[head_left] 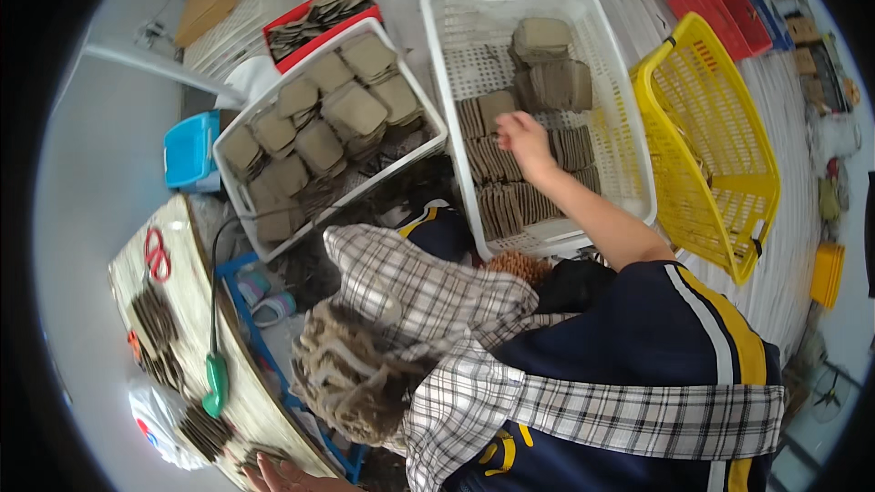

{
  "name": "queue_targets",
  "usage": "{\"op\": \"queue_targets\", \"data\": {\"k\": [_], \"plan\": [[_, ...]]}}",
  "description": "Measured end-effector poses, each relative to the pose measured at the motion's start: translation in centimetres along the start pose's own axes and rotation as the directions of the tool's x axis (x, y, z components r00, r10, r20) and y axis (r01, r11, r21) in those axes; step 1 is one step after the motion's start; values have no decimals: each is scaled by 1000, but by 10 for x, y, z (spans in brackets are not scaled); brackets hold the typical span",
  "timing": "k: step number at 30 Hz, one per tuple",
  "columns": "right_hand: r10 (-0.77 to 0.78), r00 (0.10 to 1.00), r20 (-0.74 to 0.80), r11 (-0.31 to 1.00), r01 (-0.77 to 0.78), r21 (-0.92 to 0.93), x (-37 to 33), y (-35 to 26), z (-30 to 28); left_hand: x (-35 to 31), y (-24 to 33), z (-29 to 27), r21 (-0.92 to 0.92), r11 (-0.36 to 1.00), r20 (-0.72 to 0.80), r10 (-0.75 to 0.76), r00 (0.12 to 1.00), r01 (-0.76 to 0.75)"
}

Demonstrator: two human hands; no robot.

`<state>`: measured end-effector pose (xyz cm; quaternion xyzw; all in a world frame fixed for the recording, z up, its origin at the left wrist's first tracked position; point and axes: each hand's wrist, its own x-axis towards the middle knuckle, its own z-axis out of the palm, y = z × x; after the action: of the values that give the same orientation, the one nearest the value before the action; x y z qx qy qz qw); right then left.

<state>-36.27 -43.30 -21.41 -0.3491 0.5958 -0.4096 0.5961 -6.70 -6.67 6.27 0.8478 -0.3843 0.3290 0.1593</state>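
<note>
My right hand (526, 143) reaches into a white slotted basket (635, 141), fingers bent together against a square brownish pad (498, 109). What is between the fingertips, if anything, is hidden. Around it, rows of thin pads (572, 148) stand on edge, and a pile of pads (542, 36) lies flat farther back. At the lower left, my left hand (284, 477) is cut off by the picture's edge. Its visible fingers are apart beside a small stack of pads (262, 456) on a pale board (196, 310).
A white tray (351, 203) of stacked pads stands left of the basket, with a red bin (319, 25) behind it. The yellow basket (711, 155) is to the right. Red scissors (157, 255) and a green-handled corded tool (215, 384) lie on the board.
</note>
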Motion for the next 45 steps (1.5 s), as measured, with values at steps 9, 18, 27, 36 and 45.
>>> {"op": "queue_targets", "data": {"k": [9,18,27,36,45], "plan": [[591,773,-230,521,-148,841,141,70,-168,55,94,51,-220,974,195,-7,981,51],[495,833,-248,398,36,917,196,67,-148,67,131,81,-125,976,364,211,907,-177],[747,613,-258,408,-115,906,215,48,-152,69,126,88,-168,953,352,297,888,-253],[684,650,-330,500,-90,861,214,40,-145,64,120,88,-170,969,410,233,882,-177],[671,675,-307,461,-56,886,223,37,-147,62,116,93,-196,969,444,223,868,-149]]}}
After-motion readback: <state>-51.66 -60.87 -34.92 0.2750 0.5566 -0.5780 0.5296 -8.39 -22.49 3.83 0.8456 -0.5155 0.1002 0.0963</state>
